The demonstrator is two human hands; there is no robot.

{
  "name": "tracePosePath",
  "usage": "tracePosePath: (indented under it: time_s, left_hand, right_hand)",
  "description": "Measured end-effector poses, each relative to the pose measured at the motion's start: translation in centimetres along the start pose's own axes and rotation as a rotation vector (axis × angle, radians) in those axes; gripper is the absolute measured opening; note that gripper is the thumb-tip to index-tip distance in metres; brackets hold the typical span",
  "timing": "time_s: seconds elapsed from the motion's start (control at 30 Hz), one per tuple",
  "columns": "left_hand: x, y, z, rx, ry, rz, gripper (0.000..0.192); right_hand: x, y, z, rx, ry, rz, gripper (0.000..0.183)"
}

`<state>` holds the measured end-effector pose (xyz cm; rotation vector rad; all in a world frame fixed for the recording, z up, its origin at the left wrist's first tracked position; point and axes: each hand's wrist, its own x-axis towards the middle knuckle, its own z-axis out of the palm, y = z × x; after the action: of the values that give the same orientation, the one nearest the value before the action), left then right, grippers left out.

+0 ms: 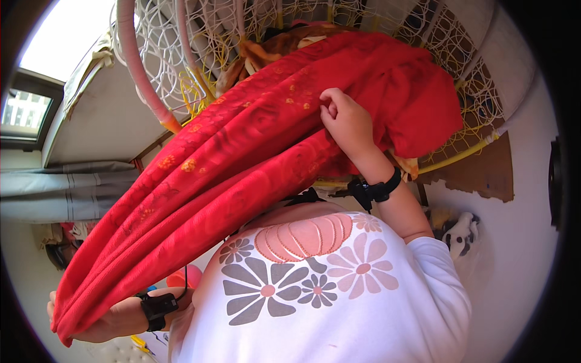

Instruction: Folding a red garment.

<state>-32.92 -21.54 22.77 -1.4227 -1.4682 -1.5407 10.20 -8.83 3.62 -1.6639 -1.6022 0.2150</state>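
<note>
A red plush blanket [254, 140] with yellow flower prints stretches diagonally across the view. At the lower left its end is bunched and drawn taut in my left hand [102, 324], whose fingers are partly hidden by the cloth. My right hand [347, 120] lies over the middle of the blanket with its fingers curled. Whether it pinches any fabric is not visible. The blanket's far part bunches over a woven rope seat [476, 104] with tubular hoops. Beneath the red cloth shows a brown and orange plush fabric [263, 52]. Black wrist straps [156, 311] are on both my wrists.
The seat's thick white-wrapped hoop [140, 68] rises at the upper left, near a window [27, 113]. A grey curtain [68, 190] hangs at the left. On the right are a torn cardboard sheet [490, 172] and a black-and-white plush item [460, 233].
</note>
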Motion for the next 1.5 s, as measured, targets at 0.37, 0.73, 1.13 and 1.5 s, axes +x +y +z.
tracePosePath:
  time_s: [0.37,0.73,1.13,1.5]
  left_hand:
    - [-0.5,1.3,-1.8,0.023,-0.004,0.042,0.036]
    - [-1.9,-10.5,2.1,-0.675,-0.152,-0.922,0.056]
    - [-4.2,-24.4,6.2,-0.907,-0.172,-1.204,0.039]
    - [-3.3,-29.4,7.5,-0.847,-0.171,-1.318,0.03]
  right_hand:
    - [1.9,1.5,-0.4,-0.054,-0.077,-0.037,0.014]
    - [9.9,1.2,-15.2,0.096,0.19,-0.076,0.017]
    - [1.7,-6.9,-17.5,0.248,-0.672,-0.052,0.042]
    - [1.9,-6.3,-16.8,0.228,-1.085,0.043,0.041]
